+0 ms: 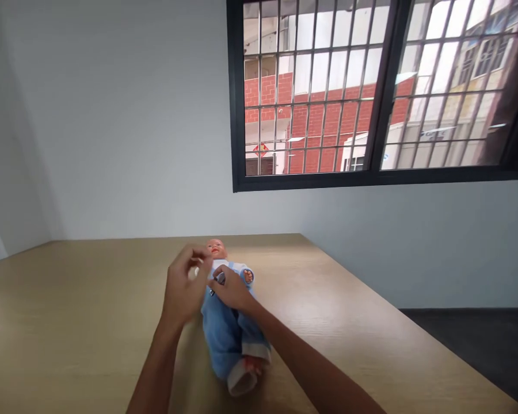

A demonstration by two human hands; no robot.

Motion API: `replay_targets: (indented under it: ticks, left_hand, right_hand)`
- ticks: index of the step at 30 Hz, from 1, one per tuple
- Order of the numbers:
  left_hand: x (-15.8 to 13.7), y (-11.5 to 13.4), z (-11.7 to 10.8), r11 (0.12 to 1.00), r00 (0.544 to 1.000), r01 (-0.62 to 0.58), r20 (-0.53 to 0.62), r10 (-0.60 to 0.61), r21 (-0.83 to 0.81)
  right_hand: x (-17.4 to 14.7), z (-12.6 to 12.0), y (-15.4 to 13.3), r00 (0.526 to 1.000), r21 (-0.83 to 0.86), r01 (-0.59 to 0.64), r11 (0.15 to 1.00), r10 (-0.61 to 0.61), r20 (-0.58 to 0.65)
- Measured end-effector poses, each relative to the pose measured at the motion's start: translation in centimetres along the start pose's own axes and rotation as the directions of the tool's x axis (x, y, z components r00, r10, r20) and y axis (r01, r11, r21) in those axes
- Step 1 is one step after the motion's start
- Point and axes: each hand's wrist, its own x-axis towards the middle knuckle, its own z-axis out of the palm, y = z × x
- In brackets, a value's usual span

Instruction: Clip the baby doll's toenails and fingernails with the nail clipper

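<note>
A baby doll [227, 328] in light blue overalls and a white top lies on its back on the wooden table [99, 322], head away from me and feet towards me. My left hand [187, 282] is raised over one side of its chest, slightly blurred. Its fingers are curved and apart from the thumb, with nothing seen between them. My right hand [233, 290] rests on the doll's chest, thumb and finger pinched together. Beside those fingertips is a small dark, shiny item [212, 291], too small to name. My hands partly cover the doll's chest and one arm.
The table's right edge slants down to the lower right, with dark floor [479, 333] beyond it. A pale wall [133, 126] stands behind the table. A black-framed window [237, 115] with metal bars is set in it at the upper right.
</note>
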Motion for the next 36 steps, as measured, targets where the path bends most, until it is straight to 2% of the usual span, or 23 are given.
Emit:
replay_targets:
  ticks: [1,2,3,4,7,10,14,18,20,22,26,28,30,33,34,35,36]
  left_hand:
    - [1.8,-2.4,0.8,0.998,0.987,0.064,-0.151,-0.061,0.016]
    - [3.0,-4.8,1.5,0.996,0.983,0.085,-0.167,-0.079,0.03]
    - [3.3,-7.0,2.1,0.995,0.987,0.088,-0.137,-0.082,0.039]
    - [3.1,-9.1,2.6,0.996,0.995,0.081,-0.06,-0.078,0.041]
    - [0.4,-13.4,3.7,0.999,0.974,0.04,0.224,-0.04,0.005]
    - [-2.0,-15.2,4.2,1.0,0.958,0.028,0.286,-0.026,-0.003]
    - [-3.0,-15.9,4.7,0.999,0.955,0.017,0.295,-0.029,0.044]
    - [-3.4,-16.5,5.4,0.997,0.959,0.015,0.282,-0.036,0.076]
    - [-3.2,-17.0,5.6,0.996,0.969,0.019,0.245,-0.039,0.083]
    - [-2.7,-17.4,5.6,0.996,0.976,-0.001,0.218,-0.02,0.094]
    - [-1.5,-17.9,5.3,0.994,0.961,-0.076,0.273,0.054,0.074]
    - [-1.3,-17.7,5.4,0.997,0.965,-0.066,0.258,0.051,0.049]
    - [-1.3,-17.1,5.6,0.999,0.98,-0.018,0.2,0.013,0.026]
    - [-1.7,-15.1,6.1,0.998,0.988,0.057,0.145,-0.054,-0.02]
    - [-1.9,-14.1,6.3,0.996,0.987,0.077,0.145,-0.071,-0.039]
    - [-2.2,-13.1,6.5,0.994,0.985,0.096,0.147,-0.087,-0.058]
    - [-2.5,-12.0,6.6,0.99,0.984,0.114,0.149,-0.101,-0.078]
  right_hand:
    - [0.3,-0.4,0.2,1.0,-0.001,-0.023,1.0,0.023,0.014]
    - [0.5,-0.8,0.3,0.999,-0.007,-0.044,0.999,0.044,0.031]
    - [0.7,-1.3,0.3,0.997,-0.011,-0.061,0.998,0.062,0.055]
    - [0.7,-1.7,0.4,0.993,-0.005,-0.079,0.997,0.079,0.089]
    - [0.8,-2.8,0.6,0.965,0.047,-0.158,0.986,0.144,0.218]
    - [1.1,-3.7,1.1,0.93,0.113,-0.226,0.968,0.18,0.32]
    - [1.6,-4.5,2.0,0.868,0.231,-0.291,0.928,0.155,0.472]
    - [1.6,-5.1,2.7,0.724,0.301,-0.383,0.873,0.082,0.684]
    - [1.6,-5.4,2.9,0.657,0.33,-0.403,0.854,0.019,0.753]
    - [1.7,-5.7,3.2,0.611,0.376,-0.413,0.83,-0.054,0.79]
    - [1.8,-6.2,3.8,0.606,0.508,-0.411,0.757,-0.19,0.772]
    - [1.6,-6.4,3.8,0.584,0.537,-0.406,0.74,-0.242,0.775]
    - [1.2,-6.4,3.1,0.51,0.517,-0.402,0.756,-0.284,0.812]
    - [0.5,-6.5,0.7,0.344,0.444,-0.363,0.819,-0.325,0.881]
    - [0.4,-6.6,-0.2,0.311,0.435,-0.34,0.834,-0.336,0.889]
    - [0.2,-6.8,-1.2,0.317,0.449,-0.318,0.835,-0.352,0.88]
    - [0.1,-7.0,-2.0,0.365,0.486,-0.295,0.823,-0.372,0.853]
